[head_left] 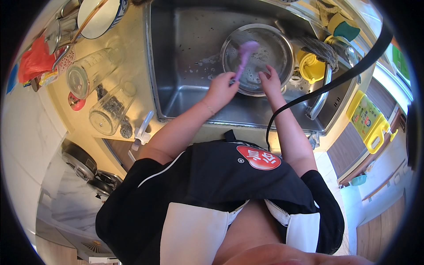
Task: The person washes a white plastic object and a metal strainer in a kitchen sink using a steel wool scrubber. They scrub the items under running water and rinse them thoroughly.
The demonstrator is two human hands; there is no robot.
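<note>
My left hand (221, 92) is closed round the handle of a purple long-handled utensil (244, 58). Its rounded head is blurred, so I cannot tell whether it is a brush or a spoon. Below it a round metal basin (258, 33) sits in the steel sink, with some water and pale suds inside. Over the basin's near right part reaches my right hand (271, 84), its fingers apart and nothing visible in them. Whether its fingertips touch the metal is not clear.
Right of the basin are a yellow strainer (311, 67), a grey cloth (319, 47) and the faucet (319, 99). A sponge (346, 31) lies behind. On the left counter are two clear glass jars (90, 73), a white bowl (99, 20) and a red bag (35, 59). A black strap (335, 79) crosses the right side.
</note>
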